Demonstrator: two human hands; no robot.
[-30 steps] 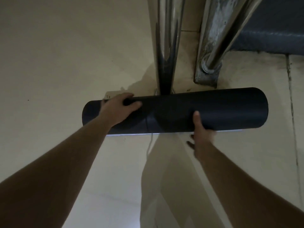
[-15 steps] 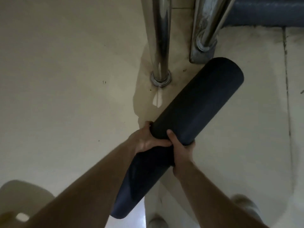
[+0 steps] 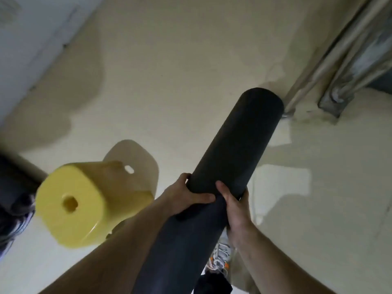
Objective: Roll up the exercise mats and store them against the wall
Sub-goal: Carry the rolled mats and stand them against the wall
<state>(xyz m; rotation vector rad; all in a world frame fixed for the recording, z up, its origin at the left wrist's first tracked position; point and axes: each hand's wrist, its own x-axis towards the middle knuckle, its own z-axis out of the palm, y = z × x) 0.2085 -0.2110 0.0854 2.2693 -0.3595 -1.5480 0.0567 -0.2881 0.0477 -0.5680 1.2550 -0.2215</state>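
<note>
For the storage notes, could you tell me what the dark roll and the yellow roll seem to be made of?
The dark roll looks like matte foam or rubber: dull, no glare. The yellow roll seems foam, smooth with a faint sheen on its edge, though blurred.

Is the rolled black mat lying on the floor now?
No, the left hand and right hand both grip the black mat, holding it up at a tilt.

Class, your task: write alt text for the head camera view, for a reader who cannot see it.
A person's left hand and right hand grip a rolled dark exercise mat near its middle, its far end angled toward metal railing posts at upper right. A blurred yellow plastic stool stands on the pale floor to the left.
</note>
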